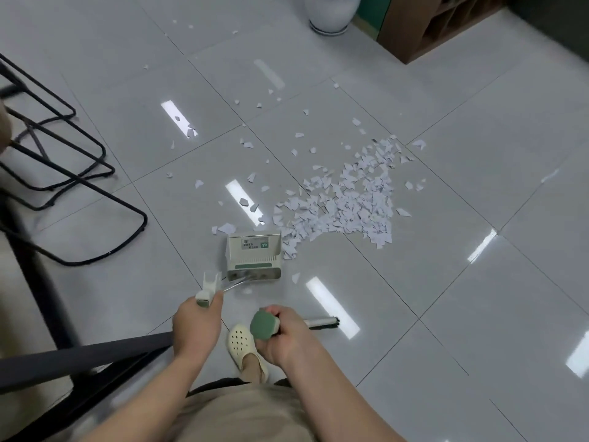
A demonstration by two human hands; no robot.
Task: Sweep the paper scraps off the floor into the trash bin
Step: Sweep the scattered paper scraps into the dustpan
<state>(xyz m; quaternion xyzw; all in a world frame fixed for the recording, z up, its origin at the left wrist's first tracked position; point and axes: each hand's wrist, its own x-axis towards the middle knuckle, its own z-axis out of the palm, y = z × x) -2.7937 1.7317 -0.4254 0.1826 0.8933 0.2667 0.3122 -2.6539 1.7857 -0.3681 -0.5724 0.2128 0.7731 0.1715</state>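
Torn white paper scraps [347, 202], thin, flat and jagged-edged, lie in a dense heap on the glossy pale grey tiled floor [478, 298], right of centre, with loose bits strewn farther off and to the left. Just beside the heap's near-left edge stands a boxy white plastic dustpan [254, 256] with a green strip and a row of slots; a barcode label and a small green logo sit on its face, the writing too small to read. The left hand [197, 323] grasps the green-capped end of the dustpan's slim metal handle. The right hand [285, 338] is curled round the rounded green-capped handle of a broom [322, 323], whose dark bristled head shows low on the floor to the right of that hand. A cream perforated rubber clog [242, 342] rests between the hands. Black bent-wire chair frames [63, 161] stand at left; a smooth white rounded vase [331, 14] and a brown wooden shelf unit [430, 30] stand at the far side.
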